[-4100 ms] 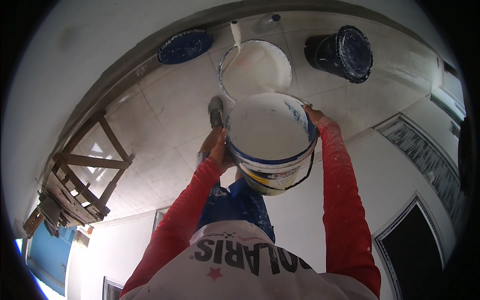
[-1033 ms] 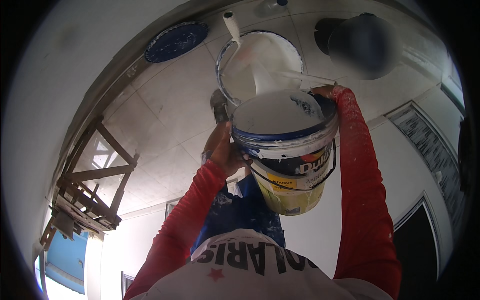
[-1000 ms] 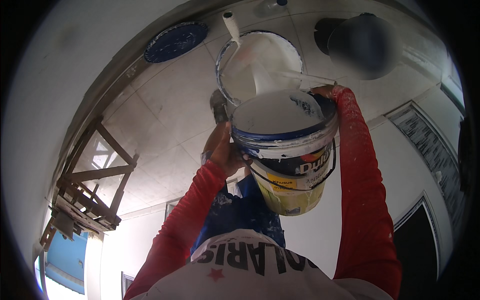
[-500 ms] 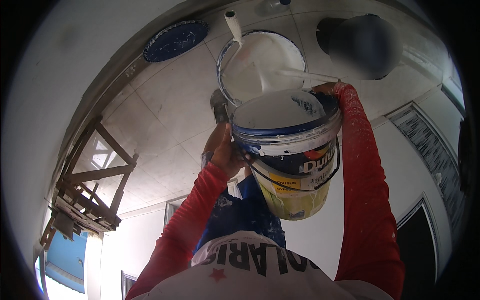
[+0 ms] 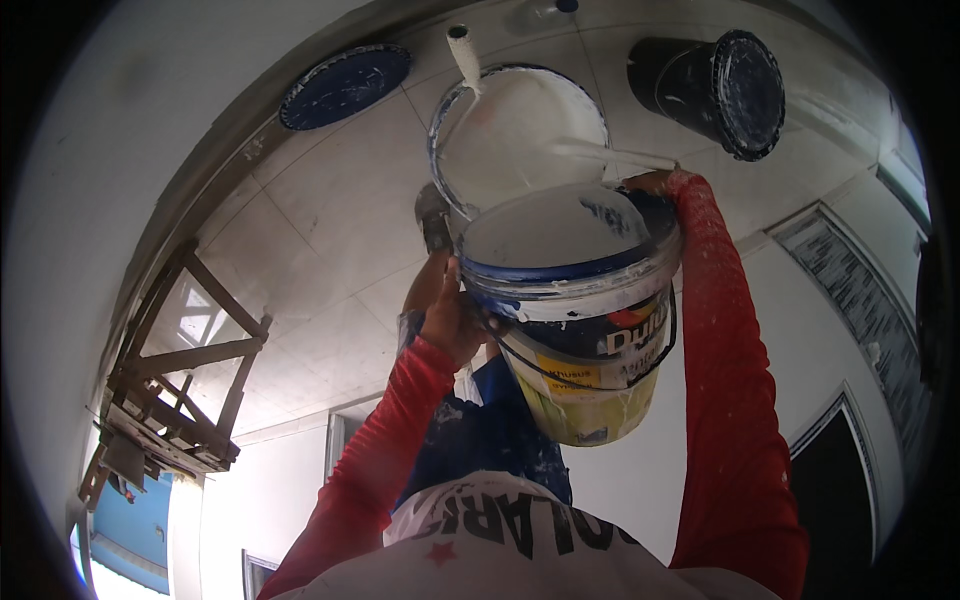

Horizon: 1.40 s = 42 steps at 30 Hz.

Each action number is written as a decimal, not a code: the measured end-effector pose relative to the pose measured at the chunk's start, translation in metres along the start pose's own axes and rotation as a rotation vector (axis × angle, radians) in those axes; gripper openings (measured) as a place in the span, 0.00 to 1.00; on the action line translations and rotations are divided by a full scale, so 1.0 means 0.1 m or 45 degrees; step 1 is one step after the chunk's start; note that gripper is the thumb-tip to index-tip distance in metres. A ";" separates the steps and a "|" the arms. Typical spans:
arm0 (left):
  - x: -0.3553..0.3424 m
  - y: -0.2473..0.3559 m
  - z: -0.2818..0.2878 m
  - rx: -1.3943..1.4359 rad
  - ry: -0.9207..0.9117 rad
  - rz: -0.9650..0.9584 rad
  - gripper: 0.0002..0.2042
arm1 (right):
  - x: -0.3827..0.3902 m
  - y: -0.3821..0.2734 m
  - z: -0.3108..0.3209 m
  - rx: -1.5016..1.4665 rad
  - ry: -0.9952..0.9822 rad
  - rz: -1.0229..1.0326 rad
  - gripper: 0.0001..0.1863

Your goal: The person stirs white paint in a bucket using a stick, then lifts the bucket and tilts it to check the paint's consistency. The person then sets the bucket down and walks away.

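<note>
Both my hands hold a tilted paint bucket with a dark blue rim, a yellow-green lower part and a wire handle hanging across its front. My left hand is closed against its left side below the rim. My right hand grips the far right of the rim, its fingers partly hidden. White paint coats the bucket's inside. Just beyond its mouth, a larger round tub on the floor holds white paint. A pale stick reaches from that paint toward my right hand; whether I hold it I cannot tell.
A white paint roller leans at the tub's far rim. A blue lid lies at the far left, and a dark bucket lies on its side at the right. On the left stands a wooden trestle. My foot is beside the tub.
The white stream that ran from the bucket's lip into the tub no longer shows. A blur over the dark bucket at right has gone. My hands keep their hold.
</note>
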State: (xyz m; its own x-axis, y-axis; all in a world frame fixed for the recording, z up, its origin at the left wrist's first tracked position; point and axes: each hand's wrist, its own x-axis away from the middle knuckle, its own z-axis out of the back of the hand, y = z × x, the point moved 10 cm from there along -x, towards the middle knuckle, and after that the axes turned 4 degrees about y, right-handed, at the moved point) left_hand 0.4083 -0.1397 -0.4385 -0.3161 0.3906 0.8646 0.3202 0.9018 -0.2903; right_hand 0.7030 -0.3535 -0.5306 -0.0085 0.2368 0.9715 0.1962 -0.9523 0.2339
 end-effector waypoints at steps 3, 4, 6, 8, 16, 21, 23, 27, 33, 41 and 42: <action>0.04 0.02 -0.09 -0.014 0.030 -0.029 0.24 | 0.15 0.01 0.01 -0.007 -0.003 -0.021 0.37; 0.05 0.02 -0.08 -0.012 0.030 -0.025 0.24 | 0.19 0.00 -0.02 -0.035 -0.014 -0.021 0.37; 0.00 -0.03 -0.01 0.020 -0.076 0.018 0.25 | 0.17 0.01 -0.11 -0.163 -0.071 -0.013 0.38; -0.02 -0.06 -0.08 0.080 -0.328 0.053 0.25 | 0.16 0.11 -0.18 -0.310 -0.133 -0.012 0.39; -0.01 0.38 -0.09 -0.186 -0.034 0.010 0.25 | 0.16 0.03 -0.41 -0.548 -0.245 0.085 0.31; -0.05 0.71 -0.26 -0.941 0.199 -0.252 0.38 | -0.06 0.09 -0.36 -0.721 -0.311 0.119 0.30; -0.06 0.84 -0.28 -1.370 0.216 -0.473 0.44 | -0.12 0.12 -0.31 -0.761 -0.318 0.097 0.29; -0.10 1.07 -0.27 -1.272 0.238 -0.820 0.25 | -0.16 0.13 -0.28 -0.726 -0.384 0.239 0.29; -0.32 1.02 -0.28 -0.372 0.138 -0.239 0.19 | -0.18 0.06 -0.43 -0.934 -0.722 0.298 0.28; -0.18 1.37 -0.04 -0.365 0.906 -0.360 0.18 | -0.91 -0.16 -0.90 -1.248 -0.794 0.702 0.28; -0.15 1.42 0.03 -0.365 0.922 -0.380 0.18 | -0.90 -0.18 -0.92 -1.246 -0.808 0.686 0.29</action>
State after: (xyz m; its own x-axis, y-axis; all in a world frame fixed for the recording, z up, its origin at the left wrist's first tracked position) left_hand 0.4557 -0.0170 -0.4935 0.1973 -0.1614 0.9670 0.5600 0.8282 0.0239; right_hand 0.6100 -0.3752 -0.6190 0.3658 -0.4280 0.8264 -0.7714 -0.6363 0.0119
